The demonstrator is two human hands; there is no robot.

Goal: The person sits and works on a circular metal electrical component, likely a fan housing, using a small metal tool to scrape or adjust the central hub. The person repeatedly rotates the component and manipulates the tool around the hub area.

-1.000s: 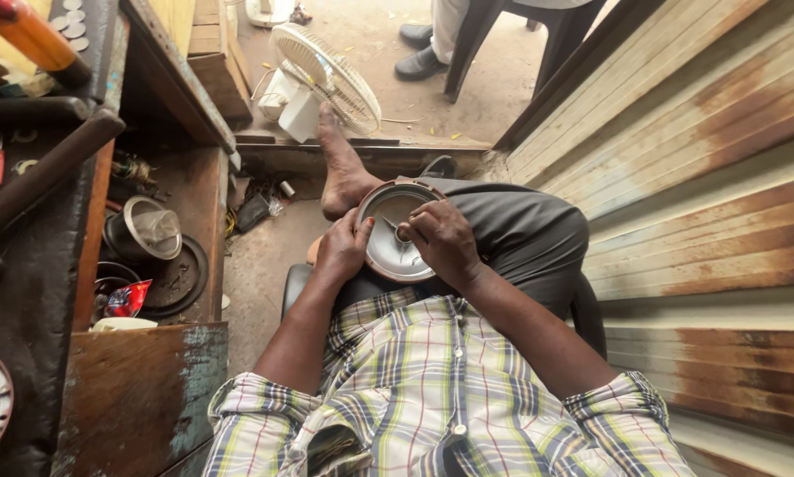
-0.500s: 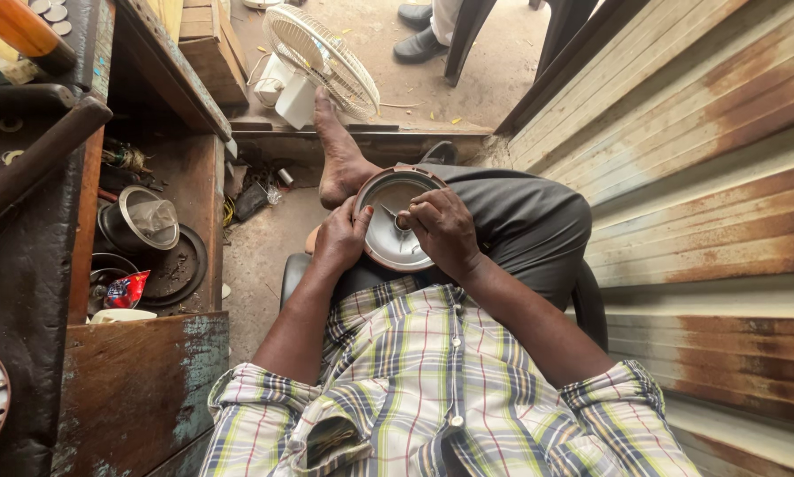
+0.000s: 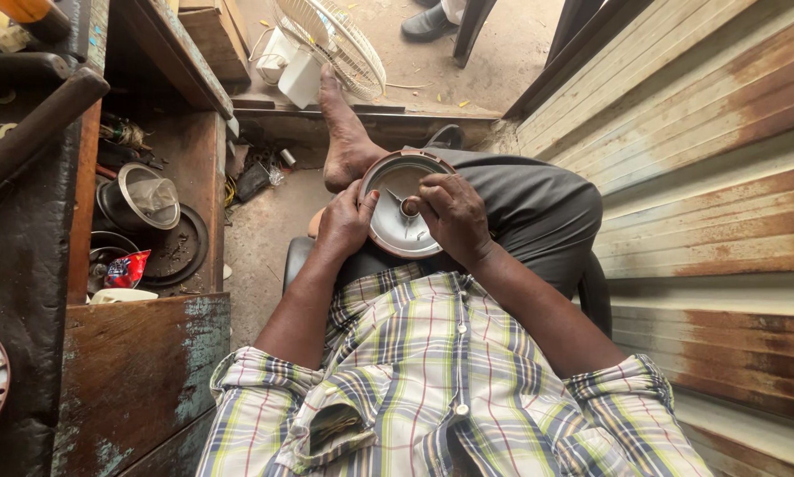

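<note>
A round metal bowl-shaped part [image 3: 397,225] with a brown rim and a small hub in its middle rests on my lap. My left hand [image 3: 345,221] grips its left rim, fingers curled around the edge. My right hand [image 3: 452,215] lies over its right side, with fingertips pinched on the small central hub [image 3: 409,208]. My bare foot [image 3: 345,141] stretches out beyond the part, over the doorstep.
A worn wooden workbench [image 3: 140,353] stands at my left, its shelf holding a metal pot [image 3: 147,196], dark round discs and a red packet [image 3: 128,268]. A white table fan [image 3: 326,44] sits on the floor ahead. Rusty corrugated sheeting [image 3: 706,177] walls the right. Another person's shoe [image 3: 428,22] shows at the top.
My head has tipped slightly, shifting the view. My right fingers have moved to the hub at the part's centre; my left hand stays on the rim.
</note>
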